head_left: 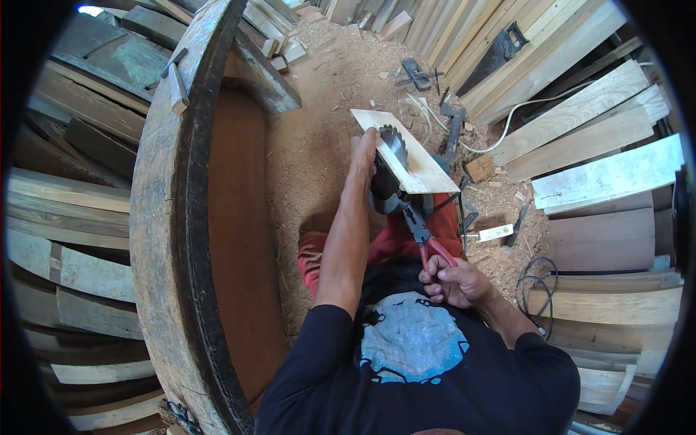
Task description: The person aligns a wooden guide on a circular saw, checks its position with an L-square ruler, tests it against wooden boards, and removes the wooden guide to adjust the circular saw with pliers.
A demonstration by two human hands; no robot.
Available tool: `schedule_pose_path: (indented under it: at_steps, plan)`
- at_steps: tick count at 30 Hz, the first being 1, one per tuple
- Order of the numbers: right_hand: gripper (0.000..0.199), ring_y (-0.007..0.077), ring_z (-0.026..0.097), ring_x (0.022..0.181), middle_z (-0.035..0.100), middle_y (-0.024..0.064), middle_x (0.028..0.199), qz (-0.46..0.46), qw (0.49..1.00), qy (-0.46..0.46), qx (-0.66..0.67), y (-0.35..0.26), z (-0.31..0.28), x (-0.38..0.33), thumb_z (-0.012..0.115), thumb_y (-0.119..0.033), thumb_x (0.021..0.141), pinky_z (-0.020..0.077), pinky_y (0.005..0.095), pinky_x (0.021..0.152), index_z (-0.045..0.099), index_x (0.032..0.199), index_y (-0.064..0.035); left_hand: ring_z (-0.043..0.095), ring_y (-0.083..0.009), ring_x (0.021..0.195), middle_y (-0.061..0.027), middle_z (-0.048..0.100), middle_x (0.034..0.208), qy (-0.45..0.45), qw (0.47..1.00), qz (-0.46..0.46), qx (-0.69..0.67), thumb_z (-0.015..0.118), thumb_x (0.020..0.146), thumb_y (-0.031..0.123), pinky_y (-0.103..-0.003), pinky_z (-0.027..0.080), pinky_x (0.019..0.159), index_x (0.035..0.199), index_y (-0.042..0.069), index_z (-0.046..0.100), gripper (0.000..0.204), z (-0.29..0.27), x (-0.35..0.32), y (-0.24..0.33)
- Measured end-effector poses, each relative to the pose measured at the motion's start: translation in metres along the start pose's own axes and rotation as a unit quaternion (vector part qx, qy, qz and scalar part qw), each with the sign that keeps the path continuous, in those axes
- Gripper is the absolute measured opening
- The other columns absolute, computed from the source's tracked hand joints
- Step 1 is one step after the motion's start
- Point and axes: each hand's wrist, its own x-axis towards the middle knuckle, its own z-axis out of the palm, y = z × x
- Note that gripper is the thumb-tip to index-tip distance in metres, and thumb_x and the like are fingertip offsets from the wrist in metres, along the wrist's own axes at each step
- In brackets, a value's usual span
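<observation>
A circular saw rests tilted over my lap, its toothed blade sticking up through a pale wooden base board. My left hand is closed on the saw at the left edge of the board, near the blade. In my right hand are pliers with red handles, gripped by the handles. The pliers' dark jaws reach to the underside of the saw, close to the board's near edge. What the jaws touch there, if anything, is hidden.
To the left stands a long, thick wooden workbench with a small hammer on it. Planks lean all along the right. A handsaw, a clamp-like metal tool, a white-handled tool and cables lie around the sawdust-covered ground.
</observation>
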Motion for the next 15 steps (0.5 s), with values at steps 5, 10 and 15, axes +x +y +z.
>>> schedule_pose_path:
  at_steps: [5, 10, 15]
  plan:
    - [0.023, 0.0211, 0.065, 0.088, 0.06, 0.014, 0.115, -0.006, 0.993, 0.067, -0.101, -0.022, 0.004, -0.01, 0.051, -0.021, 0.103, 0.0542, 0.036, 0.078, 0.048, 0.122, -0.0086, 0.066, -0.0283, 0.067, -0.0163, 0.066, 0.082, -0.011, 1.0, -0.004, -0.028, 0.06, 0.08, 0.023, -0.043, 0.055, 0.063, 0.098, -0.009, 0.063, 0.037, 0.0, -0.01, 0.003]
    - [0.034, 0.0199, 0.067, 0.087, 0.063, 0.0136, 0.109, 0.042, 0.972, 0.131, -0.189, -0.027, 0.027, -0.012, 0.046, -0.028, 0.106, 0.0567, 0.0337, 0.075, 0.043, 0.134, -0.0089, 0.065, -0.0286, 0.064, -0.0162, 0.065, 0.079, -0.001, 1.0, 0.017, -0.012, 0.06, 0.079, 0.023, -0.043, 0.054, 0.06, 0.095, -0.01, 0.063, 0.036, -0.002, -0.009, 0.001]
    - [0.036, 0.0122, 0.06, 0.079, 0.06, 0.0032, 0.097, 0.08, 0.974, 0.141, -0.162, -0.014, 0.018, -0.003, 0.051, -0.032, 0.104, 0.0507, 0.029, 0.071, 0.047, 0.132, -0.0105, 0.06, -0.0242, 0.058, -0.0148, 0.064, 0.074, 0.005, 0.999, 0.034, -0.024, 0.062, 0.077, 0.023, -0.039, 0.048, 0.052, 0.09, -0.012, 0.062, 0.038, -0.004, -0.004, -0.009]
